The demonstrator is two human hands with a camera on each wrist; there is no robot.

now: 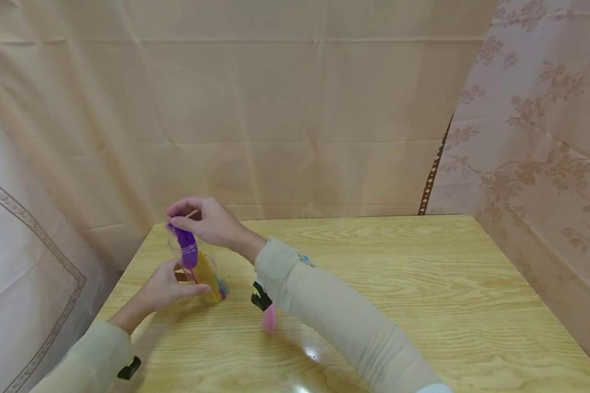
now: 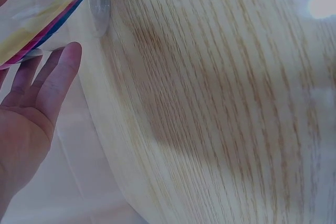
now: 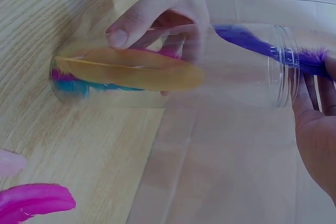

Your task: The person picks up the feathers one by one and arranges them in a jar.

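Where the head view is bounded at its left edge, a white cloth with a patterned brown band [image 1: 19,278] is hung. At the lower left, a pale green left sleeve [image 1: 95,349] is extended toward the left of centre. By the left hand [image 1: 162,286], a clear cylindrical jar [image 3: 236,85] is gripped, the thumb being set on one side and the fingers on the other. The jar is shown left of centre in the head view, its mouth directed to the upper left and its base to the lower right; whether the base is touching the table cannot be told. Within it, a yellow-orange feather [image 3: 131,71], a teal feather [image 3: 73,88] and a magenta feather [image 3: 170,51] are enclosed, toward the base. Through the mouth, a purple feather [image 1: 188,254] is passed, its upper end pinched by the thumb and fingers of the right hand [image 1: 215,222]. Farther right, the centre is crossed by a pale green right sleeve [image 1: 344,308]. At the lower left of the right wrist view, a pale pink feather [image 3: 10,163] and a bright pink feather [image 3: 37,202] are shown on the wood-grained table [image 1: 472,289]. Along the head view's right edge, a floral curtain [image 1: 536,120] is hung.
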